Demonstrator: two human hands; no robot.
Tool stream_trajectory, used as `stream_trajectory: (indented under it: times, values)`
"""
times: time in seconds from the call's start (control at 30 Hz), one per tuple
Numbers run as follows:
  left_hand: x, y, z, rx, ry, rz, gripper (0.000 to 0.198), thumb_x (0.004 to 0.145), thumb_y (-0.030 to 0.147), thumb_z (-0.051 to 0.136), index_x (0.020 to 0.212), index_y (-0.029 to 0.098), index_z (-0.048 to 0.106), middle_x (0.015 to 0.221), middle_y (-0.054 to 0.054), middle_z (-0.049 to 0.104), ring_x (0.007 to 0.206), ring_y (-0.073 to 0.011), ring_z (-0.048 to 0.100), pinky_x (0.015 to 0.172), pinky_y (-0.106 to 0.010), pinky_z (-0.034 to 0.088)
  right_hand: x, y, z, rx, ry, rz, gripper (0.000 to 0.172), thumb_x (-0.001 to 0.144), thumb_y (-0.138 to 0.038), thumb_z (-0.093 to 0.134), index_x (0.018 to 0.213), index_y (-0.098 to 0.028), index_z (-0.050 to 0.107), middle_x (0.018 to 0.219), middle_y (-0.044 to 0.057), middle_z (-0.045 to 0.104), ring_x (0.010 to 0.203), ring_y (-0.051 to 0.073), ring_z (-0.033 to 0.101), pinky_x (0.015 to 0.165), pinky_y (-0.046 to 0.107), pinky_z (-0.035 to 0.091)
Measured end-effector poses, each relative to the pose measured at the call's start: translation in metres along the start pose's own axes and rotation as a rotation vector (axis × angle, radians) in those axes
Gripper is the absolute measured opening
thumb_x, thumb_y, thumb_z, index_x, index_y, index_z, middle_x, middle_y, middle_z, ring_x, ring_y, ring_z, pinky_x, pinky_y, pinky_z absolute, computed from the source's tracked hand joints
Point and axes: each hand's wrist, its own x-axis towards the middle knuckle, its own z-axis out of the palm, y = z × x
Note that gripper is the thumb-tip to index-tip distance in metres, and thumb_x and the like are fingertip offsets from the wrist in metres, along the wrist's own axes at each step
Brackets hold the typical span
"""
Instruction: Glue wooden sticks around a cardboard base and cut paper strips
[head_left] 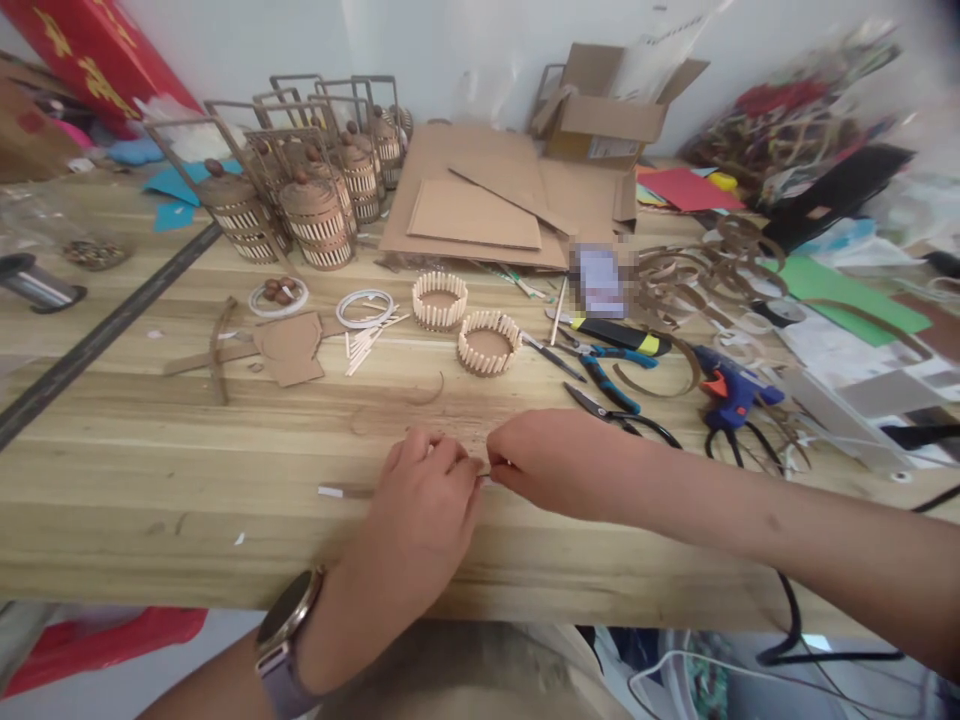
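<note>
On the front of the wooden table lies a thin brown strip (357,492) with a whitish piece at its left end. My left hand (427,490), watch at the wrist, is closed over the strip and presses it against the tabletop. Close by on the right, my right hand (536,462) is closed, its fingertips pinching the strip's other end, where a short pale bit shows between the hands. The fingers hide most of the strip. Beyond the hands stand two round cardboard bases (490,345) ringed with short upright wooden sticks.
Pliers (611,375), scissors (600,402), a utility knife (622,335) and a blue glue gun (739,390) lie to the right. Several handled lanterns (319,220) stand back left. Cardboard pieces (289,348), white rings (365,309) and loose sticks (367,348) lie left of centre.
</note>
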Motion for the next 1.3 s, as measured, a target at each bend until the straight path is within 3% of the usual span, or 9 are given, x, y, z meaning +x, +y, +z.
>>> stream_trajectory:
  times: [0.13, 0.33, 0.5, 0.57, 0.63, 0.73, 0.83, 0.97, 1.3]
  values:
    - [0.007, 0.004, -0.002, -0.080, -0.148, -0.090, 0.020, 0.086, 0.012, 0.054, 0.077, 0.019, 0.071, 0.076, -0.005, 0.069, 0.085, -0.0260, 0.057, 0.077, -0.043, 0.046, -0.011, -0.008, 0.006, -0.056, 0.046, 0.016, 0.022, 0.093, -0.016, 0.049, 0.089, -0.016, 0.071, 0.090, 0.012, 0.074, 0.084, 0.028, 0.070, 0.061, 0.031, 0.046]
    - [0.009, 0.003, -0.004, -0.310, -0.106, -0.195, 0.022, 0.078, 0.010, 0.056, 0.058, 0.019, 0.058, 0.061, 0.000, 0.059, 0.071, -0.0179, 0.055, 0.063, -0.029, 0.040, -0.024, -0.012, 0.026, -0.117, 0.185, -0.060, 0.022, 0.081, -0.001, 0.054, 0.092, -0.016, 0.066, 0.089, 0.009, 0.071, 0.076, 0.023, 0.069, 0.053, 0.028, 0.042]
    - [0.007, -0.012, -0.013, -0.422, 0.082, -0.264, 0.022, 0.080, 0.019, 0.049, 0.059, 0.020, 0.056, 0.065, 0.000, 0.060, 0.075, -0.0181, 0.056, 0.068, -0.028, 0.042, -0.040, -0.017, 0.063, -0.125, 0.631, -0.161, 0.024, 0.074, 0.002, 0.049, 0.083, -0.018, 0.060, 0.073, 0.005, 0.062, 0.052, 0.017, 0.058, 0.040, 0.029, 0.033]
    - [0.006, -0.025, -0.020, -0.365, 0.167, -0.387, 0.022, 0.081, 0.025, 0.048, 0.062, 0.021, 0.058, 0.069, 0.000, 0.064, 0.077, -0.0200, 0.058, 0.071, -0.031, 0.042, -0.047, -0.013, 0.078, -0.074, 0.762, -0.229, 0.022, 0.078, 0.000, 0.046, 0.078, -0.020, 0.056, 0.069, 0.003, 0.060, 0.049, 0.016, 0.055, 0.040, 0.028, 0.034]
    - [0.006, -0.036, -0.026, -0.408, 0.112, -0.531, 0.022, 0.083, 0.031, 0.048, 0.068, 0.021, 0.061, 0.074, 0.000, 0.068, 0.077, -0.0203, 0.061, 0.070, -0.030, 0.043, -0.051, -0.003, 0.086, 0.044, 0.826, -0.208, 0.020, 0.087, -0.005, 0.043, 0.084, -0.020, 0.055, 0.072, 0.002, 0.062, 0.052, 0.015, 0.058, 0.044, 0.027, 0.040]
    - [0.006, -0.042, -0.032, -0.459, -0.062, -0.481, 0.024, 0.082, 0.034, 0.048, 0.066, 0.022, 0.061, 0.074, 0.002, 0.070, 0.074, -0.0200, 0.062, 0.068, -0.029, 0.043, -0.049, 0.016, 0.084, 0.329, 0.850, -0.084, 0.014, 0.094, -0.018, 0.047, 0.106, -0.019, 0.053, 0.087, 0.004, 0.068, 0.066, 0.015, 0.066, 0.056, 0.025, 0.050]
    - [0.006, -0.033, -0.032, -0.455, -0.123, -0.406, 0.024, 0.082, 0.033, 0.046, 0.066, 0.022, 0.061, 0.069, 0.002, 0.068, 0.070, -0.0197, 0.062, 0.066, -0.029, 0.043, -0.038, 0.027, 0.075, 0.531, 0.868, -0.025, 0.033, 0.092, -0.024, 0.053, 0.123, -0.019, 0.044, 0.093, 0.004, 0.068, 0.066, 0.014, 0.065, 0.060, 0.026, 0.053]
    - [0.002, -0.019, -0.031, -0.461, -0.148, -0.338, 0.022, 0.084, 0.030, 0.045, 0.069, 0.022, 0.059, 0.072, 0.002, 0.067, 0.074, -0.0196, 0.062, 0.063, -0.028, 0.043, -0.016, 0.024, 0.072, 0.631, 0.906, -0.070, 0.047, 0.088, -0.022, 0.053, 0.131, -0.018, 0.036, 0.100, 0.006, 0.066, 0.065, 0.014, 0.064, 0.063, 0.028, 0.054]
    - [-0.007, -0.014, -0.028, -0.520, -0.071, -0.165, 0.017, 0.083, 0.019, 0.046, 0.070, 0.023, 0.056, 0.101, -0.002, 0.072, 0.104, -0.0212, 0.063, 0.089, -0.036, 0.048, -0.001, 0.011, 0.070, 0.685, 0.877, -0.070, 0.042, 0.084, -0.014, 0.049, 0.125, -0.019, 0.040, 0.084, 0.002, 0.067, 0.059, 0.014, 0.062, 0.057, 0.025, 0.049]
